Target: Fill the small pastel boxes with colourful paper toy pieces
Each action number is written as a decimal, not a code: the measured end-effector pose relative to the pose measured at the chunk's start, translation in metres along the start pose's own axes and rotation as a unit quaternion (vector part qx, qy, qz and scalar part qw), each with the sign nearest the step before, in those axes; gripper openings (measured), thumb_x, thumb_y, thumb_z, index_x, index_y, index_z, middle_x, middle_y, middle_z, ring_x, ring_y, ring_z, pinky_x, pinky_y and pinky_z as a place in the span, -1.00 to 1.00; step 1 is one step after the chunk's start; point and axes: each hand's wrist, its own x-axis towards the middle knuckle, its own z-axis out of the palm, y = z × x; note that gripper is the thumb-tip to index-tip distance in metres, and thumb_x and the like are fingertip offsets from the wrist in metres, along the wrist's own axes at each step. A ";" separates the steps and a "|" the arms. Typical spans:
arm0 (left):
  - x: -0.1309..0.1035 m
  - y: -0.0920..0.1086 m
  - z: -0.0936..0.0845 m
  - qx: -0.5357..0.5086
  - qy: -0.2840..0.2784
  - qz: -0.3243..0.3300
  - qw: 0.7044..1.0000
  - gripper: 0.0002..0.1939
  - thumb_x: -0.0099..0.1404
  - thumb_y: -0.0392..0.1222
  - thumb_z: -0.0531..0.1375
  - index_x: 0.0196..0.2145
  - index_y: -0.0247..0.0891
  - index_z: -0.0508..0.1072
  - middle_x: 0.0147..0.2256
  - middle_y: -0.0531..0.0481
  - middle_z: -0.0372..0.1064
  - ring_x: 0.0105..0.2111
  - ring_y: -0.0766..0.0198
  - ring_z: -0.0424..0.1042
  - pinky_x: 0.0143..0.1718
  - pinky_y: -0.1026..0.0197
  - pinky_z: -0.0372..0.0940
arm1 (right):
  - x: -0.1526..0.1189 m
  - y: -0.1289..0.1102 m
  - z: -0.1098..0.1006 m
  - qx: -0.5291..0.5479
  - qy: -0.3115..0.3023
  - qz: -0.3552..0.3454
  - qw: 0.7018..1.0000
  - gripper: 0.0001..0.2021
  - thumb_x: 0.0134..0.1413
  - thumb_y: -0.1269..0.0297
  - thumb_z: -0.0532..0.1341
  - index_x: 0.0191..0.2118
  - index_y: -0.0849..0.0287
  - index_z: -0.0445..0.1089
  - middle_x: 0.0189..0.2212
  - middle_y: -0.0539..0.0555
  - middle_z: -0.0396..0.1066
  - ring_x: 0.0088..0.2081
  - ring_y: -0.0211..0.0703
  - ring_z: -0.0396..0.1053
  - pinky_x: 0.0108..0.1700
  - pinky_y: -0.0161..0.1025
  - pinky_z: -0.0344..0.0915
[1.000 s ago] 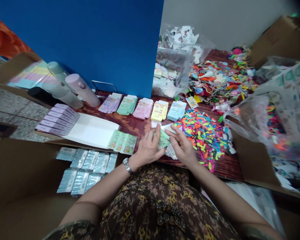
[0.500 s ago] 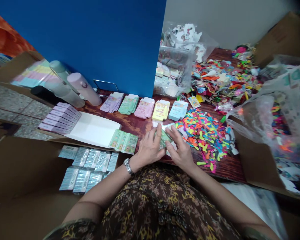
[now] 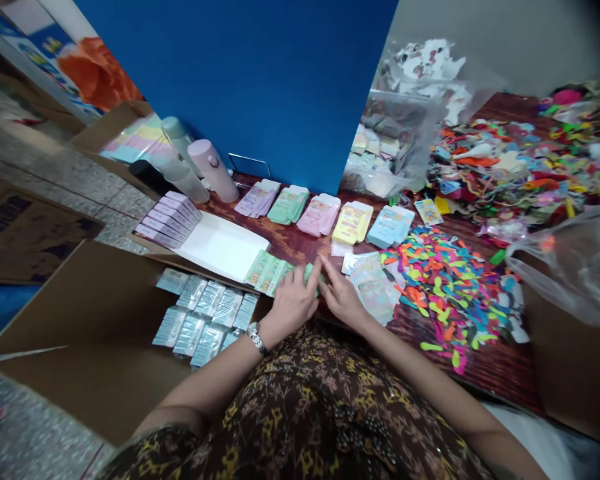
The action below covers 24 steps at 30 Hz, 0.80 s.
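My left hand (image 3: 296, 299), with a metal watch on the wrist, is curled over a small green box (image 3: 309, 271), which its fingers mostly hide. From the other side my right hand (image 3: 343, 298) meets the box's right edge, fingertips almost touching those of my left hand. A row of similar green boxes (image 3: 267, 272) lies just left of my left hand, on the edge of a white sheet (image 3: 225, 247). Right of my right hand lie clear plastic packets (image 3: 377, 293) and a heap of colourful balloons (image 3: 445, 287).
Stacks of purple, green, pink, yellow and blue flat cartons (image 3: 353, 223) line the back, before a blue panel (image 3: 240, 87). Bottles (image 3: 213, 170) and purple boxes (image 3: 167, 220) stand left. An open cardboard box (image 3: 95, 333) below holds wrapped packs. A plastic bin (image 3: 400, 140) stands behind.
Both hands have moved left with the green box, away from the plastic packets and towards the row of green boxes. The packets are now uncovered. The camera view has turned left.
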 end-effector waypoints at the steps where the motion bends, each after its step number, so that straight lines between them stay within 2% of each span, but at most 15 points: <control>1: -0.001 -0.003 0.002 0.030 -0.007 -0.019 0.999 -0.22 0.30 -0.15 0.14 0.38 -0.28 -0.08 -0.03 -0.29 0.27 -0.11 -0.05 0.30 -0.19 -0.01 0.33 | 0.004 0.003 0.008 -0.010 -0.005 -0.002 1.000 -0.40 0.30 0.34 0.03 0.41 0.20 -0.07 0.29 0.28 0.18 0.29 -0.03 0.19 0.28 0.00 0.23; 3: -0.002 -0.007 0.005 0.074 -0.010 -0.045 0.996 -0.29 0.32 -0.17 0.12 0.35 -0.30 0.00 -0.02 -0.32 0.28 -0.09 -0.09 0.30 -0.17 -0.06 0.30 | 0.009 0.006 0.022 -0.032 -0.007 -0.008 0.999 -0.41 0.28 0.35 0.04 0.39 0.22 0.00 0.26 0.29 0.23 0.27 -0.01 0.22 0.28 0.03 0.22; 5: -0.002 -0.011 0.007 0.089 0.000 -0.050 0.995 -0.30 0.31 -0.14 0.14 0.34 -0.31 0.04 0.11 -0.37 0.21 -0.01 -0.15 0.26 -0.12 -0.11 0.27 | 0.010 0.007 0.030 -0.046 -0.012 -0.015 0.999 -0.42 0.27 0.34 0.06 0.38 0.23 0.03 0.24 0.29 0.26 0.25 0.01 0.25 0.27 0.03 0.23; 8: -0.002 -0.023 0.002 0.072 0.012 -0.034 0.997 -0.24 0.26 -0.08 0.20 0.34 -0.28 0.05 0.22 -0.35 0.11 0.08 -0.21 0.19 -0.04 -0.12 0.24 | 0.008 0.008 0.034 -0.050 -0.021 -0.016 0.998 -0.43 0.27 0.30 0.07 0.37 0.24 0.05 0.23 0.29 0.28 0.22 0.04 0.28 0.24 0.05 0.27; 11: 0.013 -0.045 -0.007 0.025 0.035 -0.020 0.999 -0.29 0.28 -0.02 0.18 0.32 -0.23 0.10 0.17 -0.27 0.18 0.09 -0.15 0.21 0.02 -0.09 0.23 | 0.005 0.010 0.031 -0.053 -0.012 0.000 0.999 -0.45 0.30 0.27 0.05 0.36 0.22 0.06 0.20 0.29 0.31 0.20 0.05 0.31 0.20 0.05 0.30; 13: 0.039 -0.066 -0.011 -0.015 0.066 -0.038 0.997 -0.34 0.33 0.02 0.12 0.31 -0.27 0.12 0.12 -0.24 0.24 0.06 -0.06 0.25 0.04 -0.01 0.24 | 0.005 0.011 0.028 -0.057 0.000 0.003 0.998 -0.45 0.30 0.26 0.06 0.36 0.20 0.06 0.19 0.29 0.32 0.19 0.05 0.32 0.19 0.05 0.32; 16: 0.096 -0.095 -0.008 -0.043 0.098 -0.131 0.985 -0.33 0.38 0.11 0.05 0.29 -0.34 0.12 0.07 -0.26 0.29 0.04 -0.03 0.29 0.07 0.05 0.22 | 0.003 0.010 0.024 -0.056 0.000 0.003 0.998 -0.45 0.30 0.25 0.06 0.36 0.17 0.06 0.15 0.27 0.37 0.09 0.03 0.41 0.12 0.01 0.39; 18: 0.136 -0.110 -0.001 -0.033 0.062 -0.184 0.980 -0.25 0.36 0.22 0.04 0.30 -0.37 0.10 0.11 -0.32 0.27 0.08 -0.09 0.27 0.10 0.03 0.19 | -0.001 0.010 0.023 -0.062 -0.006 0.005 0.998 -0.45 0.30 0.23 0.07 0.36 0.16 0.07 0.11 0.26 0.41 0.02 0.01 0.46 0.07 -0.01 0.42; 20: 0.167 -0.118 0.008 -0.029 0.050 -0.199 0.978 -0.16 0.31 0.27 0.08 0.28 -0.46 0.11 0.12 -0.41 0.26 0.12 -0.17 0.24 0.13 -0.03 0.16 | -0.006 0.011 0.022 -0.076 -0.004 0.008 0.997 -0.46 0.30 0.23 0.07 0.36 0.14 0.08 0.12 0.25 0.40 0.06 0.03 0.44 0.09 0.01 0.41; 22: 0.186 -0.122 0.018 -0.029 0.041 -0.210 0.976 -0.14 0.28 0.30 0.10 0.26 -0.48 0.14 0.10 -0.45 0.27 0.13 -0.24 0.24 0.09 -0.09 0.17 | -0.011 0.013 0.022 -0.086 0.007 0.009 0.996 -0.46 0.29 0.24 0.08 0.36 0.11 0.08 0.15 0.23 0.37 0.14 0.04 0.37 0.14 0.03 0.37; 24: 0.196 -0.124 0.026 -0.032 0.034 -0.226 0.973 -0.14 0.26 0.30 0.12 0.25 -0.46 0.14 0.08 -0.48 0.28 0.12 -0.29 0.23 0.03 -0.13 0.21 | -0.016 0.014 0.022 -0.085 0.018 0.008 0.996 -0.44 0.29 0.26 0.08 0.37 0.07 0.06 0.16 0.20 0.36 0.16 0.04 0.36 0.15 0.04 0.37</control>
